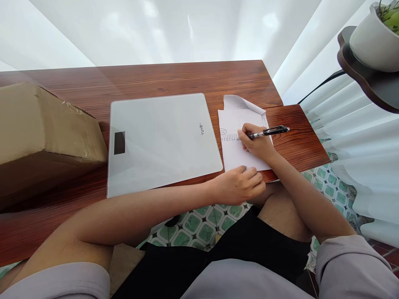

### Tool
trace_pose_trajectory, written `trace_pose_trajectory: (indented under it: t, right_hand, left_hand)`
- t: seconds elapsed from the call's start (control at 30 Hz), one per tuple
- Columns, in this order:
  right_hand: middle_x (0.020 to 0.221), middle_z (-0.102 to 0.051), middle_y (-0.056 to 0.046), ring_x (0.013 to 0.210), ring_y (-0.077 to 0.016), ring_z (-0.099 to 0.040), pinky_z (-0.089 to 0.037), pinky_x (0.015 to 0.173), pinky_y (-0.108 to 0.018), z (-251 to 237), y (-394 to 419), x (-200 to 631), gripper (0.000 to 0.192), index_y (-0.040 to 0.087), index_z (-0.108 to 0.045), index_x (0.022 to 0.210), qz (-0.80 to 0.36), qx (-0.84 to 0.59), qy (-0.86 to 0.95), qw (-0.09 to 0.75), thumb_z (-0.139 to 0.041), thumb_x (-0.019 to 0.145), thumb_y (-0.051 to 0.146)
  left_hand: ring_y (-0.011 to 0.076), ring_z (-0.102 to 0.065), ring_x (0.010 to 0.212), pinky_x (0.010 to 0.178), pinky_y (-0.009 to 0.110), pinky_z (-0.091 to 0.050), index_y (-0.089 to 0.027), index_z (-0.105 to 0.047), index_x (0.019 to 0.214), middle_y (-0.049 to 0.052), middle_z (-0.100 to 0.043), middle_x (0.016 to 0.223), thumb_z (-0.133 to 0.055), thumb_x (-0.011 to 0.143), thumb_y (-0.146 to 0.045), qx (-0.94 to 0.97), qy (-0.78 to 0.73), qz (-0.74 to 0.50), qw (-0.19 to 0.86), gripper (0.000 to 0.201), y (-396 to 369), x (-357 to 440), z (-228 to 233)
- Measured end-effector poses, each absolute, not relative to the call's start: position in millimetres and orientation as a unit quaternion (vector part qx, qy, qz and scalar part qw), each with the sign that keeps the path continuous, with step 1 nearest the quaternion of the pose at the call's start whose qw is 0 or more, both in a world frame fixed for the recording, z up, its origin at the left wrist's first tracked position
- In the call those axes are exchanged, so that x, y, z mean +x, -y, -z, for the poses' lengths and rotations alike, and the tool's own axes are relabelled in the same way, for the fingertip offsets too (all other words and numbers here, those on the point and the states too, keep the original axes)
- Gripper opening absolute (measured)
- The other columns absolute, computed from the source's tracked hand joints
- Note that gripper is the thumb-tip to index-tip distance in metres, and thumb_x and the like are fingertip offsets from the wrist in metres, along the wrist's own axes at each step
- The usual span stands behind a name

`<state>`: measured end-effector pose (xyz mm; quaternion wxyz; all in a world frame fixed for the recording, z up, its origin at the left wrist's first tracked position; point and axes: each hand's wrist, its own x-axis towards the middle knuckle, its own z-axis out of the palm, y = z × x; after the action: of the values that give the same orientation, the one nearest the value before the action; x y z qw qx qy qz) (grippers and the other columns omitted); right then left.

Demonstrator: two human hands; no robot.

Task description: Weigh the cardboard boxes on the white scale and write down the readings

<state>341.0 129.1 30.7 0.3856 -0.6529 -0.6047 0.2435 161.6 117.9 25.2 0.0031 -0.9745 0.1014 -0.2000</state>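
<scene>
A black and clear pen (276,130) is in my right hand (258,144), closed around its lower barrel. Its tip is at a row of small dark handwriting on a white sheet of paper (231,155). Behind that sheet, another part of the paper curls up at the top. My left hand (238,185) lies at the near edge of the table, fingers curled, with its thumb and forefinger at the sheet's lower edge. Left of the paper lies a flat white scale (165,141) with a dark display window.
A brown cardboard box (52,137) stands on the left of the wooden table (162,81). At upper right, a white plant pot (375,41) sits on a dark wavy-edged shelf (361,81). White curtains hang behind and to the right. Green patterned tiles show below.
</scene>
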Motion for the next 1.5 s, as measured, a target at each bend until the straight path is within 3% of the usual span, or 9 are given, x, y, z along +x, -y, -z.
trace_pose_trajectory:
  t: [0.7, 1.0, 1.5]
  right_hand:
    - [0.047, -0.053, 0.006, 0.041, -0.013, -0.05, -0.041, 0.051, -0.029, -28.1, -129.0, 341.2, 0.04, 0.025, -0.039, 0.067, -0.237, -0.651, 0.598, 0.403, -0.056, 0.1, 0.039]
    - [0.047, -0.051, 0.007, 0.04, -0.0122, -0.049, -0.038, 0.049, -0.029, -29.4, -130.0, 338.3, 0.036, 0.025, -0.037, 0.065, -0.241, -0.654, 0.586, 0.414, -0.054, 0.097, 0.024]
    - [0.048, -0.052, 0.006, 0.041, -0.0128, -0.05, -0.04, 0.049, -0.029, -27.6, -128.9, 339.7, 0.039, 0.025, -0.039, 0.067, -0.249, -0.657, 0.582, 0.411, -0.056, 0.1, 0.038]
  left_hand:
    - [0.0212, -0.056, 0.083, 0.068, 0.036, -0.039, -0.012, -0.062, 0.106, 0.008, -0.063, 0.095, -0.042, 0.098, -0.01, -0.973, -0.097, 0.209, -0.001, 0.022, -118.2, 162.0, -25.0]
    - [0.021, -0.055, 0.083, 0.069, 0.036, -0.037, -0.012, -0.062, 0.104, 0.009, -0.063, 0.095, -0.041, 0.098, -0.01, -0.975, -0.098, 0.201, 0.001, 0.022, -118.2, 161.9, -25.1]
    - [0.0216, -0.054, 0.084, 0.069, 0.036, -0.036, -0.013, -0.061, 0.101, 0.009, -0.062, 0.095, -0.041, 0.098, -0.011, -0.975, -0.094, 0.199, -0.006, 0.021, -117.9, 162.3, -25.2]
